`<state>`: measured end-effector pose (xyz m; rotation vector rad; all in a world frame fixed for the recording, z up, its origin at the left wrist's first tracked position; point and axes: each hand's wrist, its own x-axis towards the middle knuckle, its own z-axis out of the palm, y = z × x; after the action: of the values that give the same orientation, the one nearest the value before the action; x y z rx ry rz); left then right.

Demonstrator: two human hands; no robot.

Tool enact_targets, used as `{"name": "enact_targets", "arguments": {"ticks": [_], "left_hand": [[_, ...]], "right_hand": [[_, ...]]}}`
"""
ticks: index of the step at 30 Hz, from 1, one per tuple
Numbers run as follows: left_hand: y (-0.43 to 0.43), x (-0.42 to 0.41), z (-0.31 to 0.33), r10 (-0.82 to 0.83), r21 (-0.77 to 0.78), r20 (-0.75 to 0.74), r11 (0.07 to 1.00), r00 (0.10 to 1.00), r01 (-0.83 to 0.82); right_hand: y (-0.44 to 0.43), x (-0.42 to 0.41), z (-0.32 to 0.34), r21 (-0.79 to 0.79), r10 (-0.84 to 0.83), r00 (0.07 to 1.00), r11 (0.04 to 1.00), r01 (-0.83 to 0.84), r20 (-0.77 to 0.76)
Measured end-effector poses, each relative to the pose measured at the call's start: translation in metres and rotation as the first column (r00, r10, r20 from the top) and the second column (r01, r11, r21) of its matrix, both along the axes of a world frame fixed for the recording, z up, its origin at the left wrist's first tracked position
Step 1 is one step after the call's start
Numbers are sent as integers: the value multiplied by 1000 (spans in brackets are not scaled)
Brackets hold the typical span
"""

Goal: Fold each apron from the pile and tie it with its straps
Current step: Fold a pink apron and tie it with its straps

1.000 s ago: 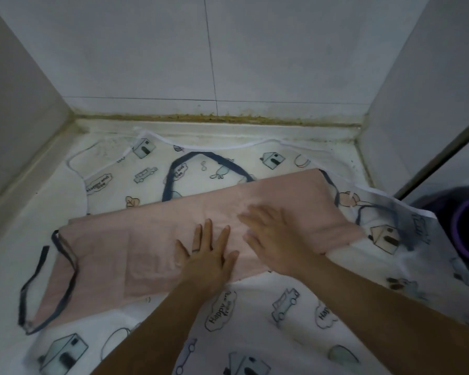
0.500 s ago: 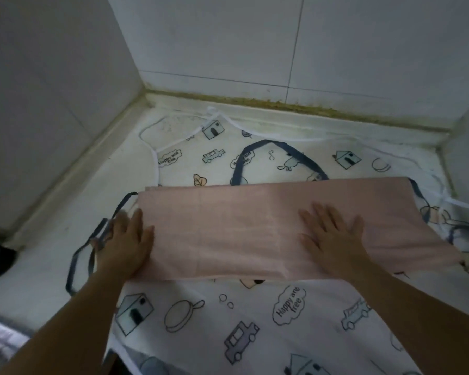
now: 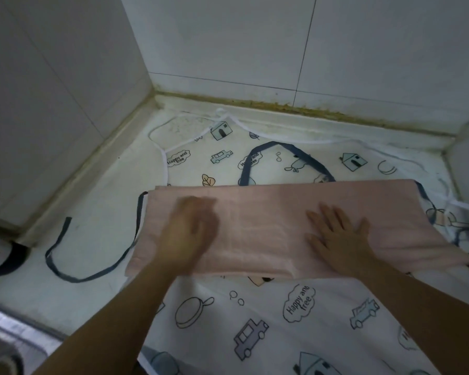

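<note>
Single view logged: head-worn, wide-angle. The scene is seen from above the person's forearms, pitched forward and down onto the desk (image 3: pixel 98 209). Range is close: both forearms enter at the bottom edge, and the left hand (image 3: pixel 187 234) and right hand (image 3: pixel 336 236) are framed mid-picture on the pink apron (image 3: pixel 266 226). A corner of the tiled wall (image 3: pixel 228 36) is taken in across the top. The left hand is motion-blurred.
</note>
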<state>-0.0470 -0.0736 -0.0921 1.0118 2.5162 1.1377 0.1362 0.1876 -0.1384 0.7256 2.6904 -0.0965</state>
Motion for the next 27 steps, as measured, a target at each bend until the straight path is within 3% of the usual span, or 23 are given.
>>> {"name": "enact_targets", "arguments": {"ticks": [2,4,7,9,14,15,17,19,21,24,27], "left_hand": [[3,24,-13,-363,-299,-96,899,927,320],[-3,37,-27,-545,-528,-99,738,833,420],[-15,40,-37,-569,-586,-125,704,813,402],[-19,32,-40,-552,-582,-159,722,818,374],[-19,20,-35,-494,-629,-179,723,851,287],[-18,19,-29,-503,-647,-139,698,853,306],[-14,20,-8,-424,-650,103,656,900,383],[-11,10,14,-206,-583,427,682,881,442],[-12,-5,37,-26,-592,619,642,785,487],[-14,-20,57,67,-667,676,481,734,570],[-14,-34,54,-3,-784,552,338,834,521]], "right_hand": [[1,4,9,-26,35,999,999,-35,-13],[-2,14,20,-59,186,980,980,-190,-67],[-5,44,21,15,478,867,877,-481,-141],[-2,55,17,36,471,875,882,-470,-113],[10,45,7,83,351,911,936,-341,-218],[12,44,8,105,360,909,933,-345,-210],[11,41,19,92,419,886,908,-409,-200],[10,36,54,-114,358,930,924,-366,-79],[16,28,83,-376,235,955,914,-154,179],[30,13,98,-437,159,864,896,77,478],[41,0,93,-401,84,844,902,162,530]]}}
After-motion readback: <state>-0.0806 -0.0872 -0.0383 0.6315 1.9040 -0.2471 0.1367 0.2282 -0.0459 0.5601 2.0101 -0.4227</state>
